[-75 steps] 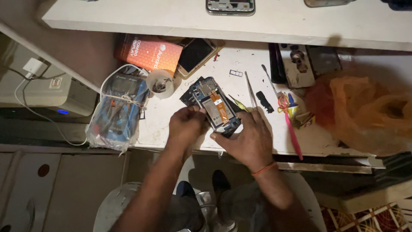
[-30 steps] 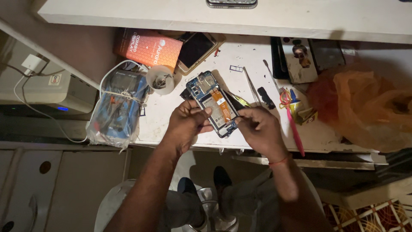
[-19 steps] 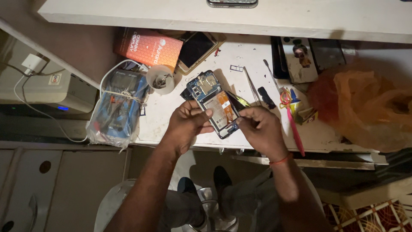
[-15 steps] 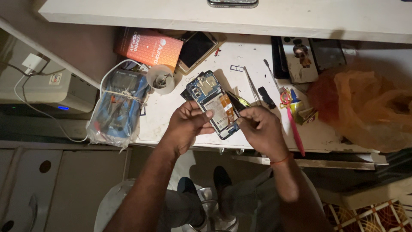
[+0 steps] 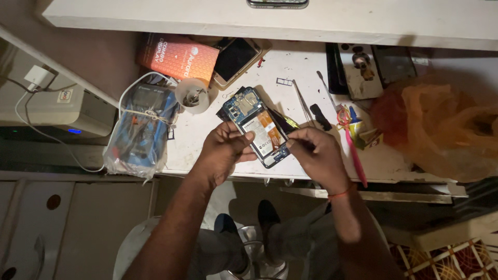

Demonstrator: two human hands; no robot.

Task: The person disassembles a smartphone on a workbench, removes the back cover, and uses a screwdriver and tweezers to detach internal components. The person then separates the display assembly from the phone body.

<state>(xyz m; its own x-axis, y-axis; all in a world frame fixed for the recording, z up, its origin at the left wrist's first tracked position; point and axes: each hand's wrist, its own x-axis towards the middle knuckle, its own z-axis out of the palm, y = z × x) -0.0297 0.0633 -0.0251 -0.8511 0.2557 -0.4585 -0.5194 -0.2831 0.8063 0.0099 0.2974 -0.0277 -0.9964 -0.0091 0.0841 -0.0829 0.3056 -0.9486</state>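
Right hand (image 5: 316, 155) nearer one opened phone (image 5: 257, 127)

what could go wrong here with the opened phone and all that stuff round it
The opened phone lies near the table's front edge, steadied only by the left hand; a slip could push it off. The right hand works a thin dark tool beside the exposed battery and board, so a slipped grip might gouge them. Tweezers and a small tray frame lie loose nearby and could be swept away by a sleeve or wrist.
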